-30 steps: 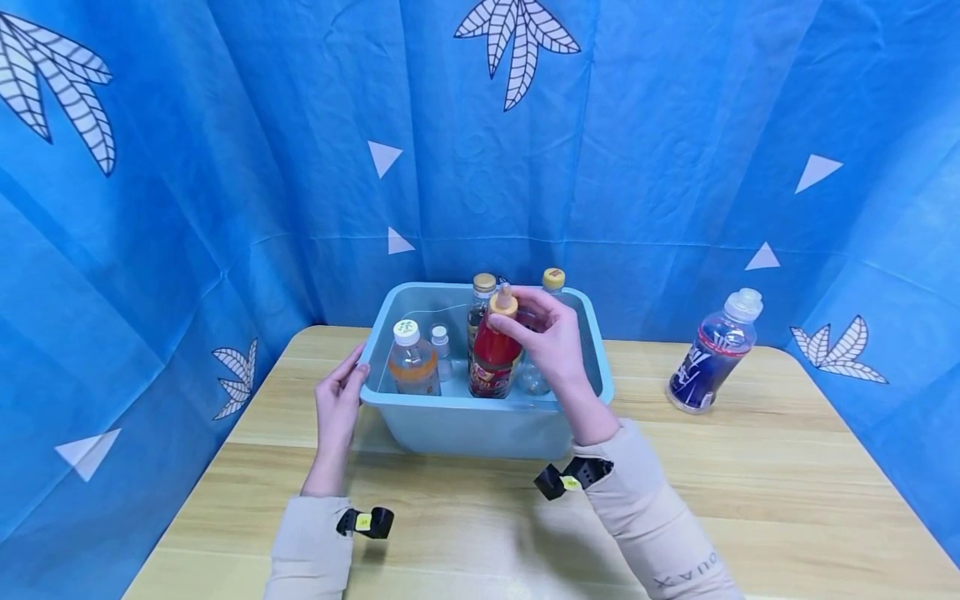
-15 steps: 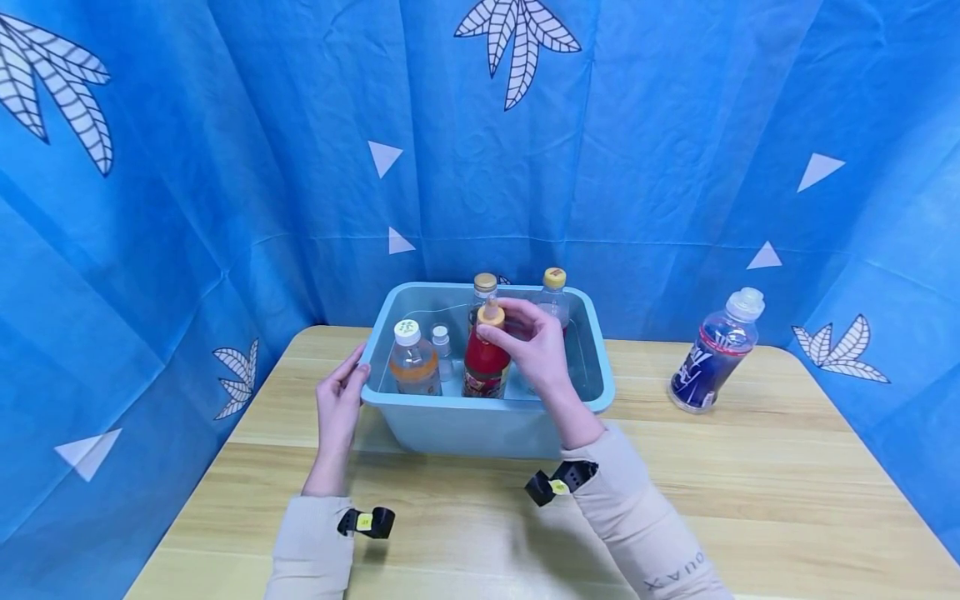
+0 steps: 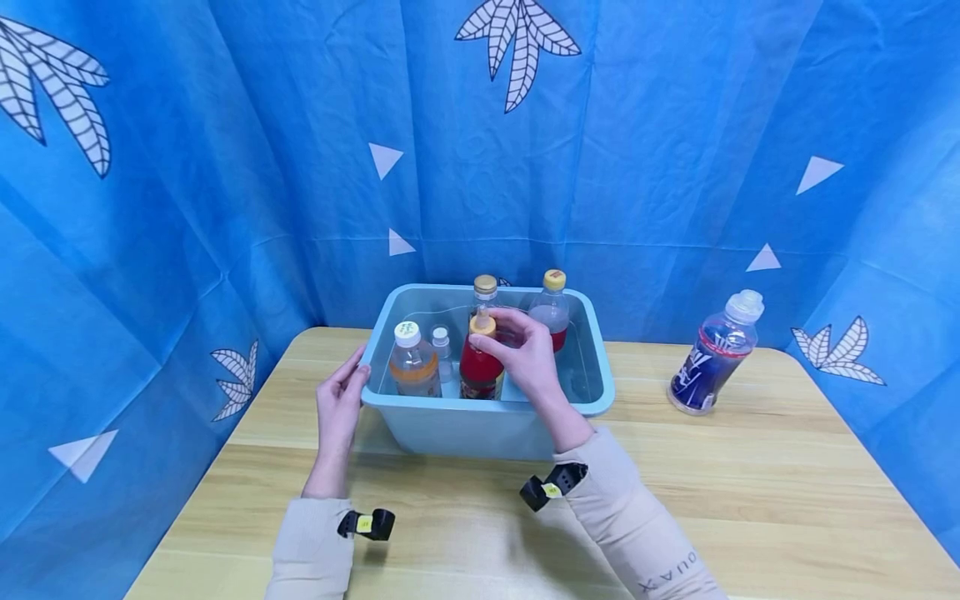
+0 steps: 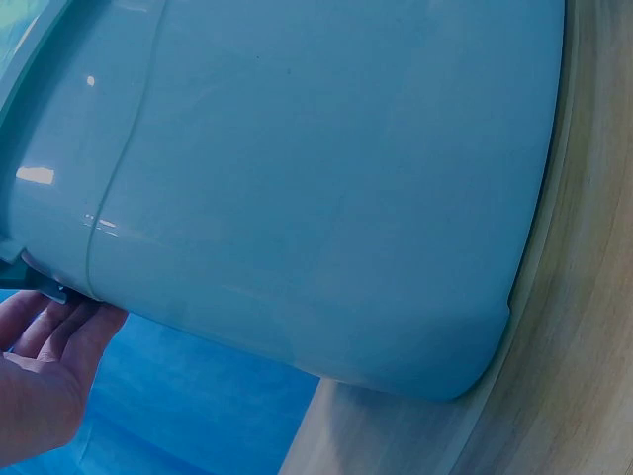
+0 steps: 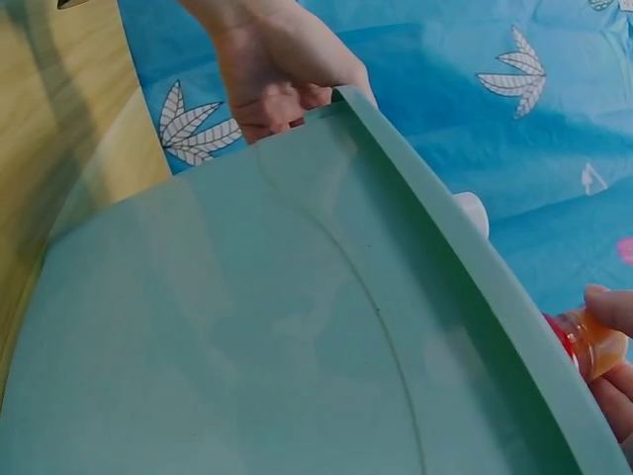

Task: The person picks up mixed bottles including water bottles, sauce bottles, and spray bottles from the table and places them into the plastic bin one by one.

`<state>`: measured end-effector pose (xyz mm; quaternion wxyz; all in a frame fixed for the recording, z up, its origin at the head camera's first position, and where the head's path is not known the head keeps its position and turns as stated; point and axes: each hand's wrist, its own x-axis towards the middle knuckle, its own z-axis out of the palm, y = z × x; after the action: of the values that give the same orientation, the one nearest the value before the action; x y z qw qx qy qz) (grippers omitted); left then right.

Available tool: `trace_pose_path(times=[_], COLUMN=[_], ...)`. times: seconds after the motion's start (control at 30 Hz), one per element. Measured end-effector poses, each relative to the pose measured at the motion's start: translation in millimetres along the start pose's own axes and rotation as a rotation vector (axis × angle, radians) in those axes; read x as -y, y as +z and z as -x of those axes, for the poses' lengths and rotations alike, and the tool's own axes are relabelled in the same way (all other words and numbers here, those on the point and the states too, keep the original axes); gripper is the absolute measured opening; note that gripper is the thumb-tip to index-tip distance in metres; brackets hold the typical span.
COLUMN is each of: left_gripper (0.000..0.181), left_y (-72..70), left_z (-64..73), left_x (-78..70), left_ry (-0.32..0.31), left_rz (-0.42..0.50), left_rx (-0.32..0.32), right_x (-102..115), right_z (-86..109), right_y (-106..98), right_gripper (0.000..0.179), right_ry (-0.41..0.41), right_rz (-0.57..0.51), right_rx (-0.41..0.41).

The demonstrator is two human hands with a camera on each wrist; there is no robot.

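A light blue plastic bin stands on the table, with several bottles inside. My left hand holds its left front rim, thumb on top and fingers below; the left wrist view shows that hand under the bin wall. Inside the bin, my right hand pinches a red-filled bottle by its orange cap. The bottle's base is hidden behind the front wall. In the right wrist view, the fingers meet the orange cap just past the rim.
Also in the bin are a white-capped bottle with an orange band, a small white-capped bottle, a brown-capped bottle and a yellow-capped bottle. A dark blue-labelled bottle leans on the table. Blue curtain hangs behind.
My right hand has moved left and lower with the red bottle, bringing it closer to the small bottle. More of the yellow-capped bottle shows now. The left hand stays on the rim.
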<state>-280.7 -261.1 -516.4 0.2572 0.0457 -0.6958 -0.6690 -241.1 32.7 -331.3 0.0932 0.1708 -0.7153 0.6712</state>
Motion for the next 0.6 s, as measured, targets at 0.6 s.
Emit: trace_pose_path(times=[0.6], left_gripper=[0.039], left_y=[0.2], left_z=[0.2], left_x=[-0.4], left_ry=[0.012], left_rz=[-0.024], left_rx=[-0.002], right_x=[-4.5], right_z=[-0.5], right_y=[2.1], right_gripper=[0.041], right_ry=[0.126], right_rz=[0.014], right_rx=[0.029])
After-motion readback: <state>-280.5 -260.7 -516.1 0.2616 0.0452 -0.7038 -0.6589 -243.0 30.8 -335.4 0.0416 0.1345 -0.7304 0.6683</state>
